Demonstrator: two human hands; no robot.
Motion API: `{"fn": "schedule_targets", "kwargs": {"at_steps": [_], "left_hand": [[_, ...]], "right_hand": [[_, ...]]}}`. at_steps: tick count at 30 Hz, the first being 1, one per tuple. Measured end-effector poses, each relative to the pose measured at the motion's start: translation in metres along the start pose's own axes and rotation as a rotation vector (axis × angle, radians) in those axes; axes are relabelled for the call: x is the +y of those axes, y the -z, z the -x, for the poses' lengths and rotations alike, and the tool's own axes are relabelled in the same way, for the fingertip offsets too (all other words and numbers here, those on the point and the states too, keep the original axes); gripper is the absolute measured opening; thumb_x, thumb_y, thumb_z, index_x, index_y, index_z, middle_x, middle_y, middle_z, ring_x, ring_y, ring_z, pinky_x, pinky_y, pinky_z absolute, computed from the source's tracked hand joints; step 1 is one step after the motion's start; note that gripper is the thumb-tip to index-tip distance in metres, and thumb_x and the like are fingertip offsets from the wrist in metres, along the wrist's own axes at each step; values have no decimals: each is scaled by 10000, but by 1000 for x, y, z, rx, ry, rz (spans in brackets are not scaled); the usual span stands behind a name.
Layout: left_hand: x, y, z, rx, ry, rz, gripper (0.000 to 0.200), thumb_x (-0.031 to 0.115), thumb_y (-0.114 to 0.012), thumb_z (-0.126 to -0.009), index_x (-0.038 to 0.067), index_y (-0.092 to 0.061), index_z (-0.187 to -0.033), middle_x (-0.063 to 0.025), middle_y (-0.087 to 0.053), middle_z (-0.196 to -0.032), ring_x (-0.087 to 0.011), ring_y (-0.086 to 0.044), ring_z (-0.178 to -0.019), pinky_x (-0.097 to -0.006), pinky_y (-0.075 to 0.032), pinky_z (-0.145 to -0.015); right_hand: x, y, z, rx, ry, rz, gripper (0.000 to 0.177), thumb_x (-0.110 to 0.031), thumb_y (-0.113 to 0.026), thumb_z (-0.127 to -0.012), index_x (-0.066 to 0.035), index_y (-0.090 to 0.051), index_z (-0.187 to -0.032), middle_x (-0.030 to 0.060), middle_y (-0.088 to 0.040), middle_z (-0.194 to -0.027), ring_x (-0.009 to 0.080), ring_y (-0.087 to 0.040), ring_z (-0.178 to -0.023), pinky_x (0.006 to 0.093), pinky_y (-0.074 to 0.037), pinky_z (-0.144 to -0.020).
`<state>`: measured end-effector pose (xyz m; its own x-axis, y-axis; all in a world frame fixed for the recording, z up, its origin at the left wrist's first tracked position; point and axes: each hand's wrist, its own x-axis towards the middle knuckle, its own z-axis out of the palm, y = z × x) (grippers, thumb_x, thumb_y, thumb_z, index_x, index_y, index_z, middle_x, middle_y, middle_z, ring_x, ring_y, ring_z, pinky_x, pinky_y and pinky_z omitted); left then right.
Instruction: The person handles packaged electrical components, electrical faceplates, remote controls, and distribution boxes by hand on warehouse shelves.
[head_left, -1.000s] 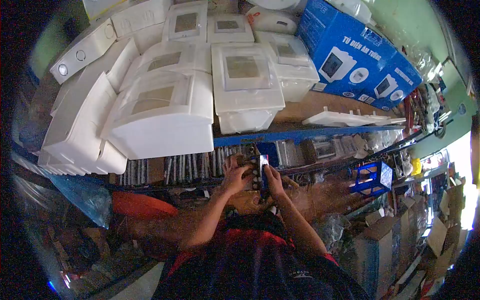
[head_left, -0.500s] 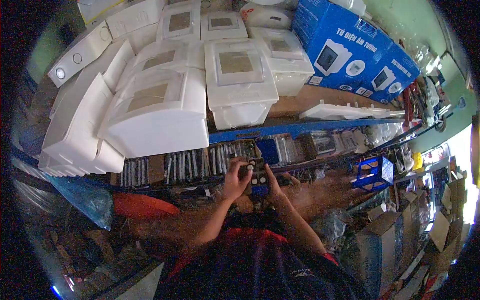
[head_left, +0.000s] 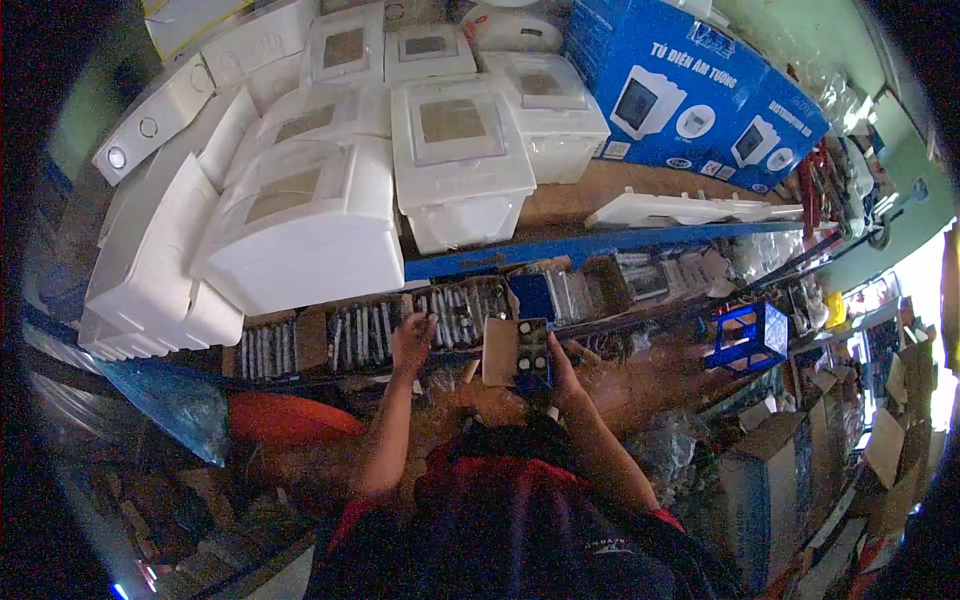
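My right hand (head_left: 566, 372) grips the side of a small blue cardboard box (head_left: 534, 381). The box stands open, its brown flap (head_left: 499, 352) folded out to the left. Several dark pieces with pale round tops (head_left: 540, 362) sit in rows inside. To the left of the box, my left hand (head_left: 411, 346) is raised in front of the lower shelf, its fingers closed together. Something small may be at its fingertips, too small and dim to make out.
White plastic electrical boxes (head_left: 300, 240) crowd the upper shelf beside a large blue printed carton (head_left: 690, 100). Open cartons of slim packaged items (head_left: 362, 335) line the shelf below. A blue stool (head_left: 748, 335) stands at right, near stacked cardboard (head_left: 765, 490).
My left hand has left the top of the small box and moved left. The box's brown flap and the pieces inside now show more fully. My right hand still holds the box.
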<state>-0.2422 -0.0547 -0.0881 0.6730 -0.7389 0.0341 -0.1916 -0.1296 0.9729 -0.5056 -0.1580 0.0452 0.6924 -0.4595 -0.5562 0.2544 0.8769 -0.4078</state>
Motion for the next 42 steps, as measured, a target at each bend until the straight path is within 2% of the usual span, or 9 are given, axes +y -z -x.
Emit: {"fn": "schedule_targets", "kwargs": {"at_steps": [7,9,13,17,25,28,33,39,42], "left_hand": [[20,-4,4,5,-46,-134,345,299,-616,-850,55,-575,-1091,-135,-634,-945,-227,-626,-824,-332,-498,-740],[124,-6,31,-140,-107,-246,211,206,-616,-846,88,-620,-1020,-120,-582,-1032,-260,-594,-909,-366,-492,-788],[169,-32,50,-341,-365,-424,161,160,-647,-810,116,-661,-964,-112,-443,-1204,-288,-471,-1106,-409,-450,-902],[168,-47,56,-352,-416,-626,208,158,-676,-783,154,-669,-990,-104,-327,-1309,-326,-348,-1213,-443,-404,-975],[162,-55,59,-403,-452,-825,322,62,-670,-712,104,-648,-1031,-121,-376,-1276,-332,-363,-1201,-466,-364,-969],[158,-55,55,-456,-499,-790,360,40,-647,-699,104,-634,-1052,-125,-404,-1255,-335,-384,-1184,-460,-357,-971],[165,-48,53,-502,-605,-826,427,0,-602,-647,103,-610,-1061,-144,-437,-1224,-342,-411,-1153,-418,-380,-953],[157,-64,65,-311,-575,-834,346,-2,-550,-703,86,-612,-1031,-174,-444,-1230,-368,-434,-1137,-440,-378,-953],[155,-70,64,-343,-532,-878,270,125,-569,-796,89,-597,-1063,-164,-457,-1223,-363,-463,-1100,-471,-396,-920]], "right_hand": [[5,25,-4,-14,32,134,516,-514,-495,-863,-76,-521,-1135,82,-602,-914,216,-603,-797,385,-523,-696],[7,30,-7,-16,14,171,508,-498,-504,-865,-73,-515,-1143,79,-603,-939,205,-603,-813,372,-520,-700],[16,30,-9,17,42,244,498,-475,-514,-869,-72,-507,-1161,66,-603,-974,181,-606,-829,327,-514,-701],[22,26,-5,67,62,462,499,-448,-533,-871,-65,-492,-1187,44,-599,-972,145,-602,-802,276,-503,-688],[26,-8,20,283,67,714,409,-352,-559,-886,-62,-515,-1172,-3,-611,-893,76,-567,-737,227,-468,-647],[36,21,1,99,132,573,361,-344,-558,-890,-65,-556,-1120,-19,-609,-878,59,-548,-718,219,-452,-622],[39,18,5,169,148,577,374,-358,-563,-885,-58,-567,-1108,-20,-607,-895,59,-545,-722,216,-443,-632],[34,19,8,221,196,705,469,-383,-576,-870,-37,-513,-1181,-3,-608,-942,81,-569,-768,227,-461,-684],[31,6,13,262,163,692,499,-392,-585,-861,-28,-504,-1193,16,-606,-970,99,-573,-797,241,-466,-697]]}}
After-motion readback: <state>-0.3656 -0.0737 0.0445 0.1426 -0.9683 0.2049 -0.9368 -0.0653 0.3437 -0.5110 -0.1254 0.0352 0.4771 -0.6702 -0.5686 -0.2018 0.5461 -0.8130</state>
